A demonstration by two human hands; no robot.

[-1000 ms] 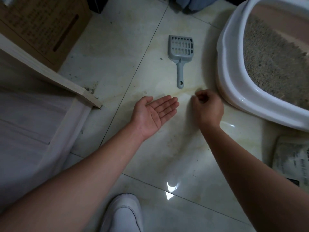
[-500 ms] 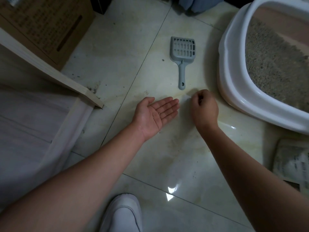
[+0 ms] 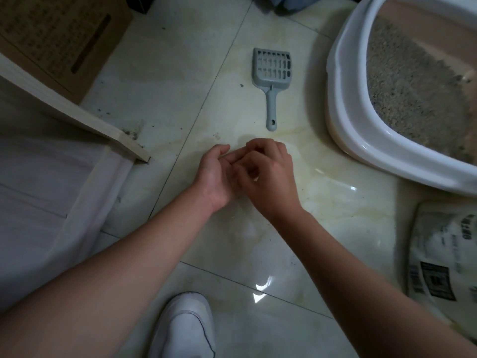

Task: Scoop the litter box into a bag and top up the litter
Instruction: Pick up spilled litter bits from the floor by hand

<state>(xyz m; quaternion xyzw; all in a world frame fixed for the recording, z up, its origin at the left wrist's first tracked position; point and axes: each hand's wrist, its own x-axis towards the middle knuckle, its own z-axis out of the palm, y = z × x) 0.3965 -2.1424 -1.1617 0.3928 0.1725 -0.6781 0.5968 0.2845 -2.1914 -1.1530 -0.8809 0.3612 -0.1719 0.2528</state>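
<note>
Head view: the left hand (image 3: pixel 214 174) lies palm up at the centre of the frame, fingers only loosely bent, and the right hand (image 3: pixel 268 174) sits over its fingers with curled fingertips pressed into the left palm. Whether the right hand pinches a stray grain or anything at all cannot be told; the overlap hides it. My reading is that the open palm serves as a tray for bits picked off the floor (image 3: pixel 180 73), since dark specks lie scattered toward 10 o'clock.

The scoop (image 3: pixel 272 81) lies flat on the tiles at 12 o'clock from the hands, handle pointing back at them, near but untouched, probably set there for an easy reach. The litter box (image 3: pixel 346 99) stands at 2 o'clock, its grey litter (image 3: pixel 413 81) spread across the tray. A printed litter bag (image 3: pixel 444 254) lies at 4 o'clock, likely the top-up supply kept close.

Counted: two hands, one scoop, one litter box, one litter bag, one cardboard box (image 3: pixel 59 40) at 10 o'clock, one white shoe (image 3: pixel 185 329) at 6 o'clock. No waste bag shows.
</note>
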